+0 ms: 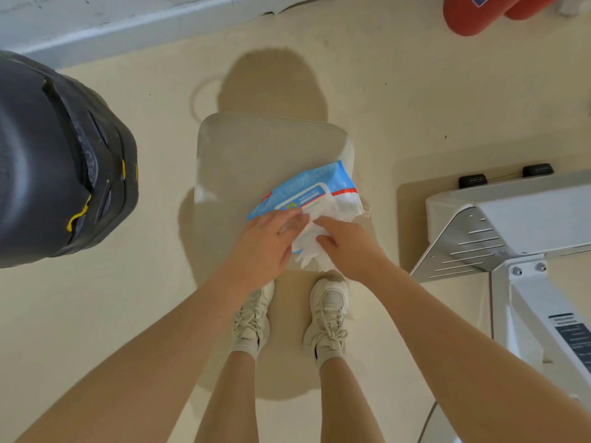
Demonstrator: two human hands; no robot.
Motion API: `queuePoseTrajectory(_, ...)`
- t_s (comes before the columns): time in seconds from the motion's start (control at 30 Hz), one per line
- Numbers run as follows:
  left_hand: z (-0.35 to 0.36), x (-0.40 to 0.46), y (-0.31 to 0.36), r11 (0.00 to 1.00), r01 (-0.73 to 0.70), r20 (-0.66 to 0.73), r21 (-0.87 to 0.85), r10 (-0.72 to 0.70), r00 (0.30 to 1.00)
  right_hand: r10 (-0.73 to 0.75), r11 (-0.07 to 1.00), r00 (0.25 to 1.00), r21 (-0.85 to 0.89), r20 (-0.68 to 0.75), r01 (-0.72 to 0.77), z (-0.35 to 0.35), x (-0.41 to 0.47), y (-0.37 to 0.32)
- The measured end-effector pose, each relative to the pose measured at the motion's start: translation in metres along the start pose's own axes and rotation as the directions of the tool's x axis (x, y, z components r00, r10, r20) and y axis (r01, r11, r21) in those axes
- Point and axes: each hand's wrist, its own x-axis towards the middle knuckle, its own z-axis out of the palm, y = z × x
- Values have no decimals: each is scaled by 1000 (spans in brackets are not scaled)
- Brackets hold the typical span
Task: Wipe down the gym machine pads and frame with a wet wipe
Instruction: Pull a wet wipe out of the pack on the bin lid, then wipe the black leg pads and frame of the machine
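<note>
A blue and white pack of wet wipes [311, 190] lies on a clear square stand [249, 155] in front of my feet. My left hand [268, 241] presses flat on the pack's near end. My right hand [343, 241] pinches a white wet wipe [308, 247] that sticks out of the pack's opening. The wipe is crumpled and hangs between my two hands. Part of the white gym machine frame [499, 225] shows at the right.
A large black punching bag [54, 161] hangs at the left. Red pads [479, 11] lie at the top right. My two feet in pale sneakers [287, 318] stand on the beige floor just behind the stand. A wall base [105, 20] runs along the top.
</note>
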Motion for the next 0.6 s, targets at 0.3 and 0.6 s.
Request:
queuePoseTrajectory(0.3, -11, 16, 35, 947, 247, 412, 204, -312, 856, 213, 832, 973, 538, -85, -135, -40, -58, 19)
queuePoseTrajectory(0.6, -268, -8, 157, 509, 386, 431, -770, -32, 902, 46, 710, 992, 702, -121, 53, -149, -225, -96)
